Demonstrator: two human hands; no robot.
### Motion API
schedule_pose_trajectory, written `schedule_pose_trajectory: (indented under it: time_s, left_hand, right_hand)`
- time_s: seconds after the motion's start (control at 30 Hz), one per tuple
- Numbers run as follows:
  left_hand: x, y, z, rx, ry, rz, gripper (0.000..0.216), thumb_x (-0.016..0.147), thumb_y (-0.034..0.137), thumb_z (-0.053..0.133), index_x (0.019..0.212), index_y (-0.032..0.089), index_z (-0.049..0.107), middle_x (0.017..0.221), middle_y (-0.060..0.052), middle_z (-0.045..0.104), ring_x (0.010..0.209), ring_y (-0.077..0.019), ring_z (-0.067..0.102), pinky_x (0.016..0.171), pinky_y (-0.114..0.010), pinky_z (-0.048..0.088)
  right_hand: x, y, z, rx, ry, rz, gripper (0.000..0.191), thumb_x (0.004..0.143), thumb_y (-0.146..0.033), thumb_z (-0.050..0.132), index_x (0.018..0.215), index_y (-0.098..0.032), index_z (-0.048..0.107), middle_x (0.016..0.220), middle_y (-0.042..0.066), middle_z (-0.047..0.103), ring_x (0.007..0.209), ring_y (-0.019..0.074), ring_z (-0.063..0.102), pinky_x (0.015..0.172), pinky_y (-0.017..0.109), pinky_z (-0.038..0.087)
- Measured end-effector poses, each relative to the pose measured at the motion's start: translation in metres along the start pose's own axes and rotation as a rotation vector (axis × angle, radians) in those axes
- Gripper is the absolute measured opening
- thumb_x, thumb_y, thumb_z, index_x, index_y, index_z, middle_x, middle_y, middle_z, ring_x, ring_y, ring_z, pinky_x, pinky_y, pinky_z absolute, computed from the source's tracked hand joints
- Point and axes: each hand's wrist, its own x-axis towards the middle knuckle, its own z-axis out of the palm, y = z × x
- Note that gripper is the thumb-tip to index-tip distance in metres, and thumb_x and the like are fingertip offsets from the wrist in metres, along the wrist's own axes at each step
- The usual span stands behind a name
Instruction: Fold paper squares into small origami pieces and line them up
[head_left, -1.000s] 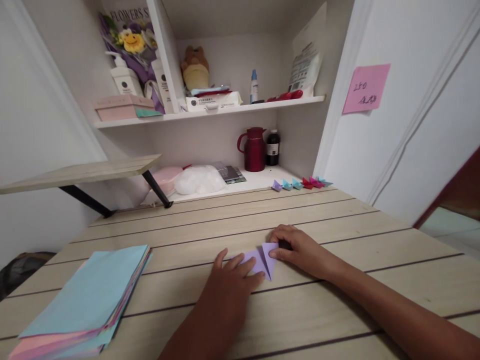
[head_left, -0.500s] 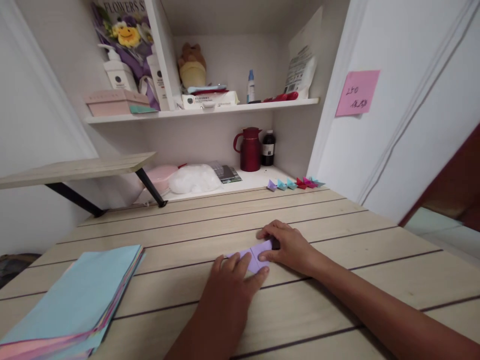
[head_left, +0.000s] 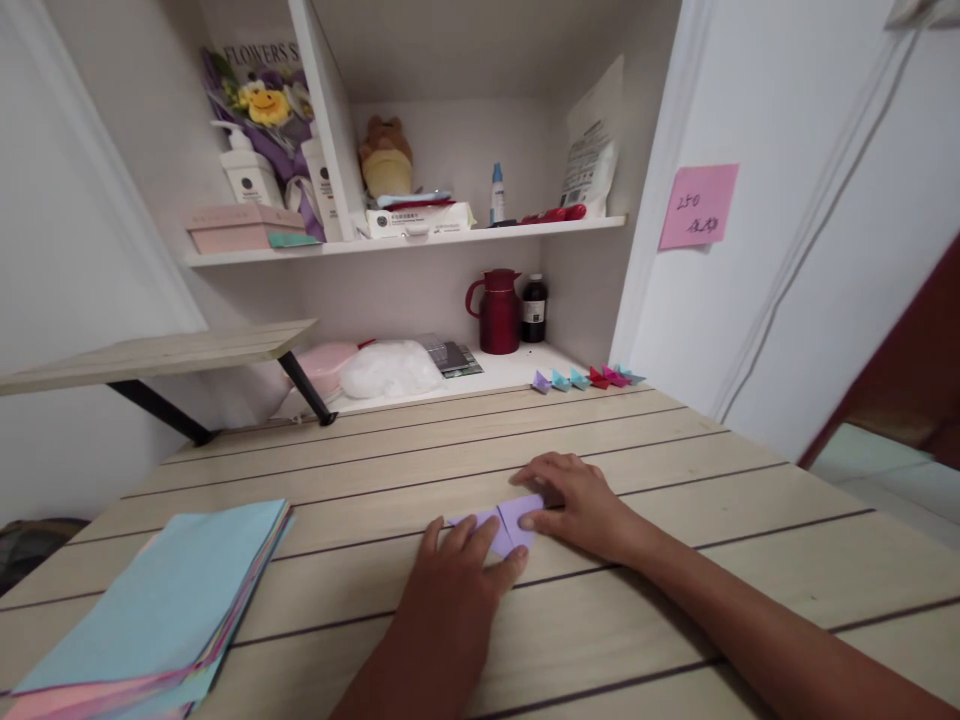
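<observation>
To fold the purple paper neatly, the left hand should probably pin it while the right hand presses the flap with its edges aligned. The paper lies on the tabletop between both hands. The left is palm down, fingers loosely spread over the near side, gripping nothing. The right is half curled, thumb on the flap, fingers beyond the far edge; whether they pinch it is hard to tell.
</observation>
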Motion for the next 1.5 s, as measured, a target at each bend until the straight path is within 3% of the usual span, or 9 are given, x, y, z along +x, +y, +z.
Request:
schedule_pose_trajectory:
  time_s: [0.23,0.37,0.5,0.7,0.87,1.03,1.2,1.43,1.5]
  left_hand:
    - [0.002,-0.002,-0.007,-0.058,0.101,0.002,0.043,0.083,0.012,0.056,0.116,0.038,0.064,0.143,-0.005,0.048,0.129,-0.0301,0.044,0.109,-0.061,0.016]
    - [0.004,-0.008,-0.012,-0.15,0.121,-0.268,0.044,0.085,0.011,0.048,0.125,0.024,0.058,0.136,-0.011,0.054,0.123,-0.0256,0.05,0.104,-0.05,0.033]
    - [0.005,-0.017,-0.01,-0.144,0.157,-0.476,0.036,0.087,0.023,0.052,0.12,0.014,0.06,0.13,-0.015,0.058,0.123,-0.0291,0.048,0.103,-0.052,0.032]
    - [0.009,-0.016,-0.007,-0.355,0.164,-0.38,0.026,0.085,0.035,0.059,0.108,0.025,0.066,0.127,-0.007,0.061,0.122,-0.0258,0.049,0.108,-0.053,0.024]
    - [0.014,-0.005,-0.009,-0.611,0.267,-0.469,0.017,0.069,0.012,0.068,0.081,0.023,0.064,0.11,-0.003,0.067,0.111,-0.0237,0.056,0.104,-0.048,0.032]
    - [0.015,0.001,-0.01,-0.952,0.291,-0.4,0.032,0.068,0.001,0.051,0.091,0.021,0.059,0.1,-0.002,0.067,0.099,-0.0176,0.061,0.09,-0.033,0.047]
    - [0.016,0.001,-0.004,-0.951,0.36,-0.332,0.043,0.066,-0.001,0.05,0.102,0.022,0.057,0.11,-0.004,0.06,0.107,-0.0175,0.057,0.098,-0.034,0.044]
    - [0.016,-0.026,0.007,-1.009,0.611,-0.638,0.05,0.078,0.03,0.06,0.123,0.017,0.044,0.133,-0.016,0.045,0.118,-0.0247,0.052,0.098,-0.042,0.044]
    - [0.016,-0.031,0.006,-1.113,0.546,-0.636,0.048,0.077,0.036,0.062,0.117,0.014,0.05,0.126,-0.017,0.053,0.112,-0.0256,0.057,0.093,-0.04,0.047]
  right_hand:
    - [0.0,-0.011,0.002,-0.082,-0.075,-0.019,0.02,0.071,-0.038,0.071,0.088,-0.028,0.064,0.101,0.002,0.065,0.093,0.0252,0.055,0.083,0.041,0.037]
    - [0.001,-0.009,0.002,-0.027,-0.084,-0.005,0.019,0.068,-0.034,0.074,0.075,-0.024,0.059,0.086,0.0,0.065,0.086,0.0225,0.055,0.079,0.036,0.038]
    - [-0.001,-0.011,0.003,0.061,-0.114,-0.022,0.02,0.067,-0.028,0.074,0.066,-0.022,0.055,0.079,-0.001,0.063,0.082,0.0205,0.055,0.075,0.032,0.038]
    - [-0.004,-0.02,0.007,0.163,-0.135,-0.108,0.02,0.07,-0.028,0.074,0.067,-0.022,0.055,0.079,-0.001,0.063,0.082,0.0199,0.056,0.076,0.032,0.039]
    - [-0.005,-0.026,0.012,0.194,-0.103,-0.143,0.019,0.07,-0.026,0.074,0.068,-0.022,0.055,0.079,-0.001,0.063,0.082,0.0197,0.056,0.077,0.032,0.039]
    - [-0.005,-0.029,0.013,0.269,-0.11,-0.089,0.032,0.066,-0.018,0.073,0.094,-0.025,0.061,0.078,-0.003,0.062,0.073,0.0163,0.056,0.069,0.028,0.041]
    - [-0.005,-0.027,0.015,0.235,-0.113,-0.12,0.013,0.07,-0.028,0.075,0.07,-0.022,0.064,0.081,0.001,0.061,0.08,0.0183,0.056,0.073,0.03,0.041]
    - [-0.003,-0.027,0.012,0.439,0.049,-0.048,0.014,0.076,-0.032,0.068,0.072,-0.022,0.06,0.088,0.002,0.06,0.085,0.0199,0.058,0.077,0.032,0.044]
    - [-0.003,-0.029,0.01,0.451,0.122,-0.05,0.014,0.077,-0.033,0.067,0.073,-0.022,0.059,0.089,0.002,0.06,0.088,0.021,0.058,0.08,0.033,0.043]
